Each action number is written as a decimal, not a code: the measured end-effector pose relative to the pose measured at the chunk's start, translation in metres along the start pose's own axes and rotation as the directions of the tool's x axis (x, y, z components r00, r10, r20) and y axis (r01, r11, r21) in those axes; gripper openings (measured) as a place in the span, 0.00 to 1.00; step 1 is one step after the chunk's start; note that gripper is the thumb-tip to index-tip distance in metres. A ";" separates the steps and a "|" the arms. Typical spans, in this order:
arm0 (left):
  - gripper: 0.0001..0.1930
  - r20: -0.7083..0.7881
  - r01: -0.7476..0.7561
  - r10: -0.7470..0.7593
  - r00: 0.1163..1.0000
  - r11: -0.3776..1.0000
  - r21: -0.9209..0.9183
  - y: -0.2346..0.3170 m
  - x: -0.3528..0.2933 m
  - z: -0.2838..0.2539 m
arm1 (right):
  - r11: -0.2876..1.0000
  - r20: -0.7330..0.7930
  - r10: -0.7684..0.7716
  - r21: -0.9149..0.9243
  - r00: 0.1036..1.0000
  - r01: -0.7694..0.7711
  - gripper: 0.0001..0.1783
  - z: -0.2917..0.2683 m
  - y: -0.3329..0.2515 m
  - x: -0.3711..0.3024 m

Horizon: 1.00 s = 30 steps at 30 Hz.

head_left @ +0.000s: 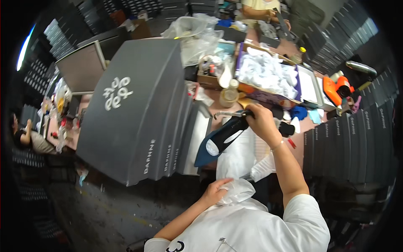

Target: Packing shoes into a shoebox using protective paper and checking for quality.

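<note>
My right hand (261, 122) grips a dark blue pointed-toe shoe (213, 143) at its heel end. The shoe is tilted, toe down and to the left, with a strap and a white patch inside it. Close to my body, my left hand (215, 193) holds a crumpled, thin white sheet (239, 191); whether it is paper or plastic I cannot tell. Under the shoe, more white wrapping (235, 161) covers the table's near edge.
Large dark grey shoe boxes (130, 105) stand stacked at my left. More boxes (348, 147) line the right side. Farther back are a carton of crumpled white paper (268, 71), a clear bottle (229, 95) and an orange tool (331, 90). Another person (260, 8) works at the far side.
</note>
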State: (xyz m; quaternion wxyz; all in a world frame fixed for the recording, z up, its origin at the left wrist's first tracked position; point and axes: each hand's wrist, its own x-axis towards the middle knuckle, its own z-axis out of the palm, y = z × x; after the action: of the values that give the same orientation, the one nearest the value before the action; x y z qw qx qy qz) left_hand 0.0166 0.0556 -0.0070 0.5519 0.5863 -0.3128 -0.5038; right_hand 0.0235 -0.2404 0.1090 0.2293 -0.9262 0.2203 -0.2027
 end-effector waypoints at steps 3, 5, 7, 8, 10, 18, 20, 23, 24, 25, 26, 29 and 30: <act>0.29 -0.041 0.000 -0.008 0.999 0.984 -0.179 0.008 0.040 0.009 | 0.975 0.013 0.188 0.117 0.982 -0.188 0.15 -0.036 0.028 -0.046; 0.35 -0.135 -0.173 0.148 0.980 0.966 -0.193 0.017 0.069 0.012 | 0.827 0.188 0.421 0.322 0.888 -0.460 0.13 -0.029 0.040 -0.087; 0.40 -0.228 -0.258 0.190 0.955 0.910 -0.325 0.043 0.084 0.018 | 0.403 0.352 0.503 0.713 0.790 -0.574 0.14 -0.014 0.035 -0.130; 0.39 -0.170 -0.259 0.214 0.962 0.914 -0.313 0.041 0.092 0.014 | 0.333 0.310 0.468 0.806 0.828 -0.490 0.14 -0.002 0.038 -0.149; 0.40 -0.136 -0.380 0.360 0.923 0.909 -0.171 0.045 0.097 0.012 | 0.196 0.503 0.492 0.731 0.711 -0.653 0.17 -0.015 0.027 -0.168; 0.49 -0.021 -0.069 0.074 0.997 0.983 0.172 0.074 0.081 0.026 | -0.553 0.560 0.285 0.759 0.778 -0.344 0.35 0.036 0.066 -0.224; 0.49 -0.025 -0.055 0.066 0.998 0.955 0.290 0.075 0.086 0.027 | -0.550 0.586 0.287 0.749 0.758 -0.370 0.36 0.042 0.069 -0.222; 0.47 -0.089 0.032 -0.011 0.996 0.968 0.247 0.085 0.096 0.036 | -0.529 0.596 0.277 0.750 0.754 -0.398 0.36 0.047 0.079 -0.219; 0.44 -0.109 0.013 0.007 0.994 0.984 0.176 0.083 0.100 0.038 | -0.493 0.582 0.281 0.770 0.763 -0.406 0.37 0.049 0.083 -0.217; 0.41 -0.129 -0.008 0.022 0.991 0.994 0.105 0.079 0.104 0.040 | -0.457 0.569 0.285 0.788 0.772 -0.412 0.37 0.050 0.087 -0.215; 0.37 -0.149 -0.030 0.034 0.988 0.999 0.034 0.077 0.107 0.040 | -0.407 0.517 0.337 0.834 0.787 -0.373 0.38 0.051 0.087 -0.213; 0.29 -0.171 -0.025 0.020 0.985 0.999 -0.026 0.074 0.114 0.040 | -0.378 0.383 0.468 0.902 0.796 -0.211 0.34 0.046 0.087 -0.198; 0.28 -0.190 -0.008 0.002 0.982 0.999 -0.034 0.071 0.111 0.037 | -0.145 0.294 0.528 0.956 0.797 -0.257 0.30 0.041 0.088 -0.195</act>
State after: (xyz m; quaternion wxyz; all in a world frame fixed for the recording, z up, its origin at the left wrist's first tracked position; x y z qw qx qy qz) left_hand 0.0278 -0.0728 0.0382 0.5905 0.6211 -0.2515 -0.4497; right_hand -0.1444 -0.1990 -0.0230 0.8301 -0.3534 0.3054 -0.3046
